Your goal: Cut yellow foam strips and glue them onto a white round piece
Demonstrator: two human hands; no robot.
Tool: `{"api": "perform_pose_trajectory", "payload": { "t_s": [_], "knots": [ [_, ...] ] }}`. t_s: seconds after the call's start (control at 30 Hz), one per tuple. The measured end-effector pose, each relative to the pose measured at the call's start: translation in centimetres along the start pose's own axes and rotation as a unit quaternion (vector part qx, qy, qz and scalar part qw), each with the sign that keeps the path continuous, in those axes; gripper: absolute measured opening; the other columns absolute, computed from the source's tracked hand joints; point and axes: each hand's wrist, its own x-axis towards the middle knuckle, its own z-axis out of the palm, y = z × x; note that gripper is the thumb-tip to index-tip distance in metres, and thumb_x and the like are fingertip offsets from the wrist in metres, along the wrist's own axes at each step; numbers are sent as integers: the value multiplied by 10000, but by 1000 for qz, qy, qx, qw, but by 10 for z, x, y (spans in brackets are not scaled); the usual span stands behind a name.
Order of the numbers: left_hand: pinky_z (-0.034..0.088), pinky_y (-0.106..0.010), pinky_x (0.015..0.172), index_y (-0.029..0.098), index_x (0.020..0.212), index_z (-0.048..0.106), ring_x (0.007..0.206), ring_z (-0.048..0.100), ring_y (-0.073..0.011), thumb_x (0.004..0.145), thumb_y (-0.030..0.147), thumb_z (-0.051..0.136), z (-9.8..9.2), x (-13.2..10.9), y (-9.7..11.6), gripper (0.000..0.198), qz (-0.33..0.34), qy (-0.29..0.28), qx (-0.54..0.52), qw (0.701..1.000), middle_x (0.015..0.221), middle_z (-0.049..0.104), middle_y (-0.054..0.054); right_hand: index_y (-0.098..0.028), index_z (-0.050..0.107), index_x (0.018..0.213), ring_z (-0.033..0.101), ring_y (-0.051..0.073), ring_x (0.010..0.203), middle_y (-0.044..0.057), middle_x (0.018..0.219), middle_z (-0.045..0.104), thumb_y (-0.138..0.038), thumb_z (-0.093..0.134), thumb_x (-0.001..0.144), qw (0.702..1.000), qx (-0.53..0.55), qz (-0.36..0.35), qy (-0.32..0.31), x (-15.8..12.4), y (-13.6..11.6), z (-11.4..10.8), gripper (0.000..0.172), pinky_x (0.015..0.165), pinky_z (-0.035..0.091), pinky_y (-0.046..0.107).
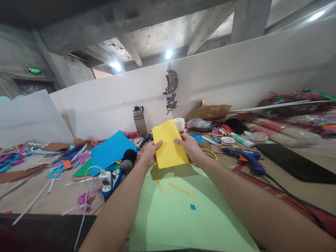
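Note:
Both my hands hold up yellow paper [170, 148] above a large light green sheet [181, 224]. My left hand [151, 153] grips its left edge, thumb on the front face. On the opposite edge, my right hand [191, 147] pinches it the same way, with fingers behind. A second edge shows at the top left of the paper, so it looks folded or layered. Below it on the green sheet lie a thin yellow strip [181, 190], another yellow strip [158, 180] and a small blue square [193, 207].
At right are a blue glue gun [253, 161] with a trailing cord and a black flat panel [294, 162]. Blue paper [111, 148], a white plug [105, 177] with its cable and a bottle [140, 122] stand left. Paper cups [179, 123] are behind the yellow paper.

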Motion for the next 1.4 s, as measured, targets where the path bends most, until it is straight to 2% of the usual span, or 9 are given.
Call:
{"api": "perform_pose_trajectory", "payload": {
  "t_s": [0.2,0.43,0.73,0.87,1.13,1.4],
  "knots": [
    [554,-413,844,83,960,664,757,710,-237,756,130,659,1,1,-1,210,-4,18,3,1000,911,736,-157,-180,606,925,703,218,713,62,832,739,-234,677,706,1000,-30,-2,5,1,2,-1,237,653,571,341],
    [561,-387,840,76,1009,661,821,708,-241,781,163,649,0,4,-1,244,-7,29,-4,1000,950,730,-161,-163,637,795,690,216,693,64,755,730,-327,642,734,997,-73,-9,18,9,7,-4,175,619,554,317],
    [567,-378,830,75,1025,650,818,709,-239,763,179,675,1,2,1,283,-8,12,-4,1000,992,720,-175,-167,641,818,682,210,693,54,771,729,-332,643,719,996,-90,-15,23,10,9,-5,192,606,544,303],
    [570,-392,820,85,1009,653,821,709,-246,746,125,670,2,3,0,267,-3,31,5,999,976,725,-166,-168,637,829,685,217,706,66,822,735,-361,658,711,995,-93,-14,17,10,9,-4,227,598,544,305],
    [571,-383,823,71,1047,642,863,705,-255,783,150,640,4,0,2,275,-16,26,-2,1000,959,726,-174,-162,638,862,693,217,705,66,846,738,-278,661,689,996,-91,-5,1,8,10,-3,209,608,551,311],
    [564,-399,845,76,1051,648,867,705,-261,758,152,672,0,5,-1,304,-15,35,-1,999,978,723,-174,-157,637,867,696,220,712,72,852,740,-274,663,700,995,-95,-4,2,9,10,-3,206,616,555,315]
  ]
}}
